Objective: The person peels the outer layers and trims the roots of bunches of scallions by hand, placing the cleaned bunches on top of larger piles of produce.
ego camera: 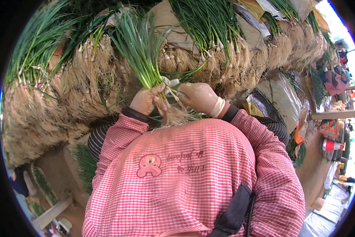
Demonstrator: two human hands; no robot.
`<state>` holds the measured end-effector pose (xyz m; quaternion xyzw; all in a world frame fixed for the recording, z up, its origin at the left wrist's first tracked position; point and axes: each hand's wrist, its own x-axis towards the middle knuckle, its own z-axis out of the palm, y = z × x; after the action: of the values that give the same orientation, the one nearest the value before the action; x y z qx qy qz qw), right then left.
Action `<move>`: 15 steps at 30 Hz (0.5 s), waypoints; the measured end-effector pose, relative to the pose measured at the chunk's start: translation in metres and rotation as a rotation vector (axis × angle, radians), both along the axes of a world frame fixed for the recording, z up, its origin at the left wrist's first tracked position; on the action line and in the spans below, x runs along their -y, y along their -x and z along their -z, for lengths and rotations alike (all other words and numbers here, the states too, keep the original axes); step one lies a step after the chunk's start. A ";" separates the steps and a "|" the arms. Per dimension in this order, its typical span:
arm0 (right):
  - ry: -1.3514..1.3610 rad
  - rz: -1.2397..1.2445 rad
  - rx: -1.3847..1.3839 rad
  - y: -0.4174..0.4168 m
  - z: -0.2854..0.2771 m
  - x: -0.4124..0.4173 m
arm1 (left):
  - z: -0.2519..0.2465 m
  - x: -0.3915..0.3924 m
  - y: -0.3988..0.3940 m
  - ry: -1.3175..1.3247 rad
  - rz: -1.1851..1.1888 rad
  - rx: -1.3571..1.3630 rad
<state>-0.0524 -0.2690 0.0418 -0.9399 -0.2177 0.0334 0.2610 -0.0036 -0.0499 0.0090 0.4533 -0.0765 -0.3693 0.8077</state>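
My left hand point(147, 99), in a thin pale glove, grips a bunch of green garlic plants point(147, 72) around the lower stalks. Their leaves point up and away, and the pale bulbs and stringy roots point(173, 115) hang towards my checked smock. Close on the right, my gloved right hand point(199, 97) has its fingers curled at a small white bulb point(175, 96) and thin stalk beside the bunch. A white band or roll point(170, 81) shows between the hands; its exact kind is unclear. Behind them lie more green garlic plants point(210, 29) with long tan roots.
Piles of rooted green garlic point(88, 74) curve across the front and left. A plastic sack point(279, 94) lies to the right. Farther right are a wooden beam point(334, 115), a red and white cone point(333, 145) and a person point(336, 80) in pink.
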 end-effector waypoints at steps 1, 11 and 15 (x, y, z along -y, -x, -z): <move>0.081 0.017 0.032 0.004 -0.004 0.004 | -0.003 0.001 0.002 0.040 -0.003 0.011; 0.354 0.212 0.097 -0.014 0.028 0.068 | -0.011 -0.048 -0.014 0.426 -0.282 0.036; 0.534 0.099 0.462 -0.076 0.051 0.082 | -0.027 -0.043 -0.020 0.751 -0.204 -0.020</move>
<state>0.0238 -0.3506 -0.0097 -0.9670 -0.2089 -0.1372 -0.0485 0.0168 -0.0065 0.0364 0.1276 -0.1531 -0.2375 0.9507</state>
